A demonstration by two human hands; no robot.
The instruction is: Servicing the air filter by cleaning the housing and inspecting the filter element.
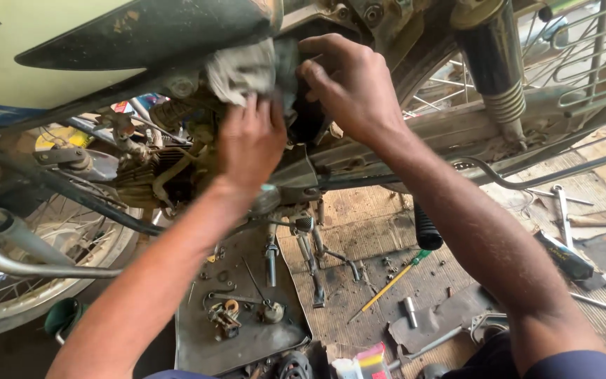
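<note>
Soft daylight, shadowed underside, sharp focus

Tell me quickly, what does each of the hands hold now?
Left hand: pressing a grey rag against the motorcycle frame.
Right hand: fingers curled around a dark part.

Both bare hands are up against the side of a grimy motorcycle engine (pixel 156 172): the left hand (pixel 250 140) presses a crumpled grey cloth rag (pixel 240 70) into the frame, and the right hand (pixel 348 88) curls over a dark part just beside it. Below them lies a flat grey metal side panel (pixel 198 337) strewn with small bolts and fittings. A yellow-shafted screwdriver with a green handle (pixel 391 281) and silver spanners (pixel 562 210) rest on the patterned floor by the chrome rear shock absorber (pixel 492 63).
</note>
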